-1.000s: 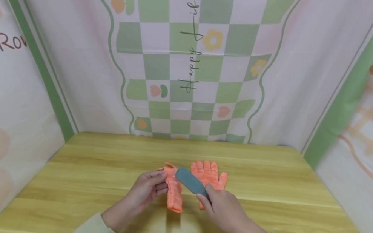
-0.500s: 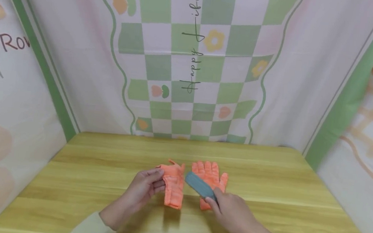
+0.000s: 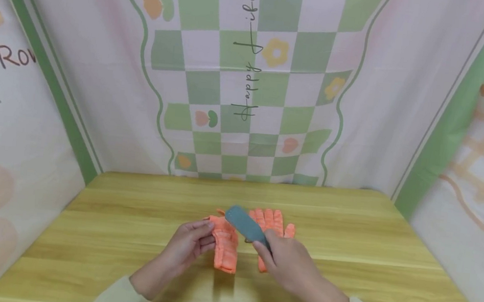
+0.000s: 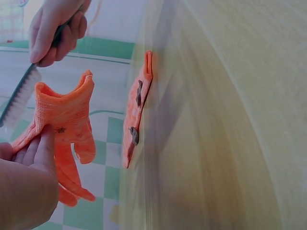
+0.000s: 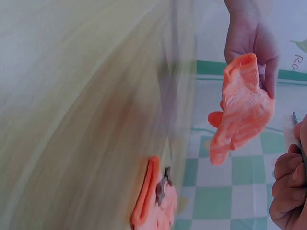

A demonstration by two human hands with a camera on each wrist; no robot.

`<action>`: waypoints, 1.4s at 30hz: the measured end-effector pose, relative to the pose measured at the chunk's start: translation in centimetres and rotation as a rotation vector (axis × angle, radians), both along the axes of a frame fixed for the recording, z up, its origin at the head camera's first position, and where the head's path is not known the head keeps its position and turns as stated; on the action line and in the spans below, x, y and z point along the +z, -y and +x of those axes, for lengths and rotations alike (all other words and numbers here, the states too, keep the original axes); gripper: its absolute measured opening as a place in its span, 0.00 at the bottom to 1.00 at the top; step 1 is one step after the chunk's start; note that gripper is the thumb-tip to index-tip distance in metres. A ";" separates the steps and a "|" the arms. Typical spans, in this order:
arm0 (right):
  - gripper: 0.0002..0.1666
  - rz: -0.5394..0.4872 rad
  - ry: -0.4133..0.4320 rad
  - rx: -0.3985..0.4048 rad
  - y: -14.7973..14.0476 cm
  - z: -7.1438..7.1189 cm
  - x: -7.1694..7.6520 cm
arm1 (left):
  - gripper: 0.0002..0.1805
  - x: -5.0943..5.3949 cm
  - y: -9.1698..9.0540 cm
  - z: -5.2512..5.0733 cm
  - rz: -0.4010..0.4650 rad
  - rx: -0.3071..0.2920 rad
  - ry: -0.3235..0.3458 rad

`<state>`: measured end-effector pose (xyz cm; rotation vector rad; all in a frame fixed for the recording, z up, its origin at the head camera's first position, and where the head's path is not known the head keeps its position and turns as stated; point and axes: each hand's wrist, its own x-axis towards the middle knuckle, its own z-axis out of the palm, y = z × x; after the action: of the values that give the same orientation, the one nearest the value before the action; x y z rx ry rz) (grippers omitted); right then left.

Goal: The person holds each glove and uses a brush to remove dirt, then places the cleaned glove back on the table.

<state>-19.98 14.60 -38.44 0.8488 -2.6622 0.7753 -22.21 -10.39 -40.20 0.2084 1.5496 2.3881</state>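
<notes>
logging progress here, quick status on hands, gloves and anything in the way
Left hand holds orange knit glove above table; right hand grips bristle brush. Second glove on table, dark lumps on it. Nothing visibly blocking brush.

The head view looks forward and down from above and behind both grips, farthest off. The left wrist view sits close to the grip of the left hand (image 4: 29,187), facing past it to the curtain (image 4: 106,167), turned with the table (image 4: 225,134) on its right. The right wrist view, close by the right hand (image 5: 290,191), is turned oppositely. Both wrist views share the glove (image 4: 72,115) in the left grip.
</notes>
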 end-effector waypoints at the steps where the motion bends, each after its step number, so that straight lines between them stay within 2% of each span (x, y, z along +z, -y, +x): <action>1: 0.16 0.004 -0.009 0.007 0.2 0.0 -0.1 | 0.11 0.0 0.0 0.0 0.002 -0.004 -0.002; 6: 0.15 -0.003 -0.052 0.036 0.7 -0.1 -0.7 | 0.10 0.0 0.0 0.0 0.009 -0.013 0.004; 12: 0.15 0.033 -0.082 0.020 0.8 -0.1 -1.5 | 0.10 0.0 0.0 0.0 -0.010 0.005 0.019; 26: 0.14 0.063 -0.069 0.000 0.3 0.2 -2.3 | 0.16 -0.5 0.0 0.1 -0.008 0.042 0.005; 32: 0.14 0.096 -0.100 -0.009 -0.5 0.0 -3.0 | 0.12 0.0 0.2 0.0 0.012 0.073 0.026; 36: 0.14 0.139 -0.059 -0.061 -1.2 0.0 -3.5 | 0.10 0.5 0.6 -0.2 0.030 0.100 0.018; 39: 0.14 0.154 0.001 -0.110 -1.6 -0.1 -3.5 | 0.11 0.7 0.8 -0.3 0.020 0.092 0.004; 42: 0.14 0.135 0.024 -0.131 -1.5 -0.3 -3.2 | 0.12 0.5 0.9 -0.3 0.009 0.082 0.005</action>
<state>-20.25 16.09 -41.66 0.6908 -2.7843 0.5842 -22.46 -11.29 -39.68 0.1438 1.5745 2.4558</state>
